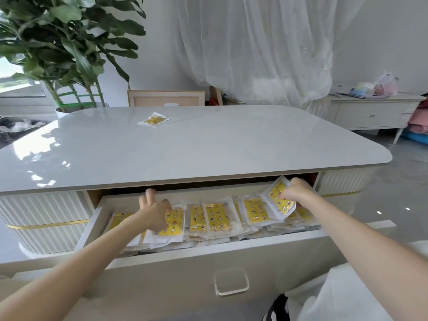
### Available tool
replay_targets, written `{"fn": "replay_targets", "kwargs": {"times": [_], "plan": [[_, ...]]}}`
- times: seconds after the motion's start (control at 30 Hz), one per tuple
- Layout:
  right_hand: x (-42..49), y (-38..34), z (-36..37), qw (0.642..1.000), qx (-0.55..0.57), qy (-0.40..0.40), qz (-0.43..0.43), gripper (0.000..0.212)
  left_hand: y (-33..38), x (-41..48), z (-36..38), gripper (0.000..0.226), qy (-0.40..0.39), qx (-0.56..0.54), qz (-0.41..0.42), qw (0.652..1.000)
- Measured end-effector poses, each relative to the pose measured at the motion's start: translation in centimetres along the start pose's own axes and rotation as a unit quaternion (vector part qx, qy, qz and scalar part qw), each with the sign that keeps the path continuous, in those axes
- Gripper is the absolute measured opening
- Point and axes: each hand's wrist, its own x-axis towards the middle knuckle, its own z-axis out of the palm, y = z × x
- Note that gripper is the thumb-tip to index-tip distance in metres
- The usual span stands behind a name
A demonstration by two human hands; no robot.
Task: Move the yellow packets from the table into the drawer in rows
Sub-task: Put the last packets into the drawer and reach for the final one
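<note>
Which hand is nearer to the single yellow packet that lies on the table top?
Left. The left hand is in the drawer, straight in front of the single packet; the right hand is also there, but far off to the right.

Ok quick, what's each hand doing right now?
Left hand: resting on a packet in the drawer; grip cannot be told.
Right hand: pinching a tilted yellow packet.

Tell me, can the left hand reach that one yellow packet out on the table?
Probably yes, with a stretch. The left hand is down in the drawer, so it must lift out first. The lone packet lies far across the tabletop, with nothing between.
</note>
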Motion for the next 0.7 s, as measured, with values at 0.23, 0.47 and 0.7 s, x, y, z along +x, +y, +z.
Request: {"fn": "replay_targets", "kwargs": {"times": [0.23,0.47,0.7], "plan": [[0.8,1.5,-0.2,0.996,-0.059,0.060,0.017,0.041,0.4,0.3,0.5,0.099,-0.118,0.163,0.142,0.969],[1.4,2.5,0.7,0.967,-0.223,0.124,-0.025,0.050,-0.6,1.8,1.4,0.105,-0.107,0.172,0.158,0.966],[0.6,-0.2,1.3,0.942,-0.241,-0.196,-0.128,0.075,0.2,1.7,1.3,0.103,-0.134,0.160,0.161,0.965]]}}
